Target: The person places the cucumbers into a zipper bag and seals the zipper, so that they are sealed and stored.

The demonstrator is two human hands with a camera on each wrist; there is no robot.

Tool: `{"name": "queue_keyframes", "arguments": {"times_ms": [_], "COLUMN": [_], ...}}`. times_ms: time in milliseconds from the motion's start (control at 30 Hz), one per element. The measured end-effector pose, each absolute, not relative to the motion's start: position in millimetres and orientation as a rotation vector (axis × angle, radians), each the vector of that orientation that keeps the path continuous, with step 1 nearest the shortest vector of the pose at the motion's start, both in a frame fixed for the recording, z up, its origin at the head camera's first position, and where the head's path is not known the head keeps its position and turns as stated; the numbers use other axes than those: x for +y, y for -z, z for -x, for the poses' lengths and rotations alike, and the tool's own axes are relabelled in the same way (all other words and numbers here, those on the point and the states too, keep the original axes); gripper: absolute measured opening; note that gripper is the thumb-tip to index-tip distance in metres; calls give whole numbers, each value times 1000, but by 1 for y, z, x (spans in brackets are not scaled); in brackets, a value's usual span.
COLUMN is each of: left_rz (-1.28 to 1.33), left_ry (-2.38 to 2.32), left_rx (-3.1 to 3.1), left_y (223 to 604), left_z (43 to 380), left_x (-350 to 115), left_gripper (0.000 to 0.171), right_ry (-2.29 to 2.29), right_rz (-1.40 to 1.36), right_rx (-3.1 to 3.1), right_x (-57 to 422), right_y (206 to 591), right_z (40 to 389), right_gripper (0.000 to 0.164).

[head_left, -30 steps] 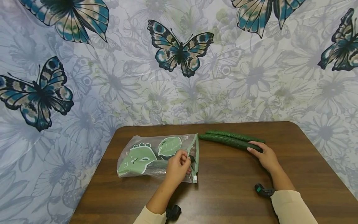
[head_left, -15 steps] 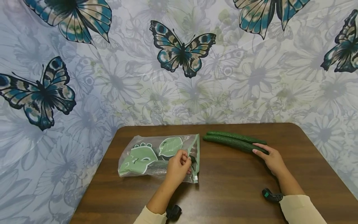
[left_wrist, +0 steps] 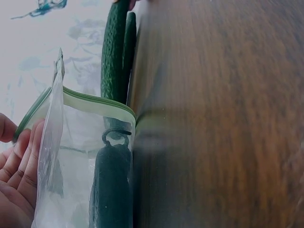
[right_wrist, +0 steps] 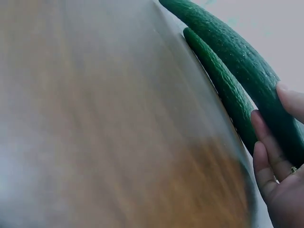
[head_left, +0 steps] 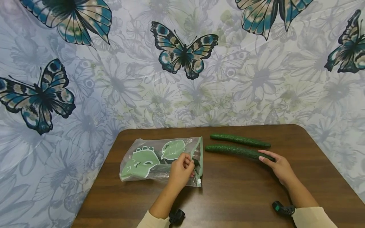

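My left hand (head_left: pixel 181 169) pinches the open-end edge of a clear zip bag (head_left: pixel 156 173) printed with green cartoon shapes. Inside the bag, the left wrist view shows a dark green, cucumber-like thing (left_wrist: pixel 111 185) with a curled stem. My right hand (head_left: pixel 280 166) grips the right end of a long green cucumber (head_left: pixel 233 150), thumb on one side and fingers on the other. This cucumber points left toward the bag's mouth and looks raised off the table in the right wrist view. A second cucumber (head_left: pixel 239 139) lies just behind it on the table, apart from it.
Everything is on a brown wooden table (head_left: pixel 228 202) with rounded back corners. Behind its far edge hangs a cloth (head_left: pixel 256 104) printed with flowers and butterflies. A white zip slider (head_left: pixel 199 182) sits at the near corner of the bag's mouth.
The right hand has moved right and toward me with its cucumber, which has parted from the second one. The left hand and bag have hardly moved.
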State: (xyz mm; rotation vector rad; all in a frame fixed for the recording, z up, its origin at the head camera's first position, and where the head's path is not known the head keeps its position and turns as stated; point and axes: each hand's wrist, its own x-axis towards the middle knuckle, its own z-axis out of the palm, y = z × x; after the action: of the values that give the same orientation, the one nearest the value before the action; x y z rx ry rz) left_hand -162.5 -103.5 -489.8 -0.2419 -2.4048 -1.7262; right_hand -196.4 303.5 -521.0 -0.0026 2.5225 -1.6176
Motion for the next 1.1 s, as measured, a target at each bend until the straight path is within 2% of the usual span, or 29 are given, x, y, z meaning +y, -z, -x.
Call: {"name": "queue_keyframes", "arguments": {"times_ms": [433,1100], "left_rz": [229,221], "left_ry": [1721,1740], "left_rx": [-2408,-2399], "left_y": [489,485], "left_z": [162,158], "left_x": [-104,-101], "left_gripper": [7,7], "right_ry": [1654,1726], "right_rz": [30,112], "right_rx": [2539,2481], "right_x": [286,247], "right_y": [512,511], "right_z": [185,189], "right_gripper": [61,57]}}
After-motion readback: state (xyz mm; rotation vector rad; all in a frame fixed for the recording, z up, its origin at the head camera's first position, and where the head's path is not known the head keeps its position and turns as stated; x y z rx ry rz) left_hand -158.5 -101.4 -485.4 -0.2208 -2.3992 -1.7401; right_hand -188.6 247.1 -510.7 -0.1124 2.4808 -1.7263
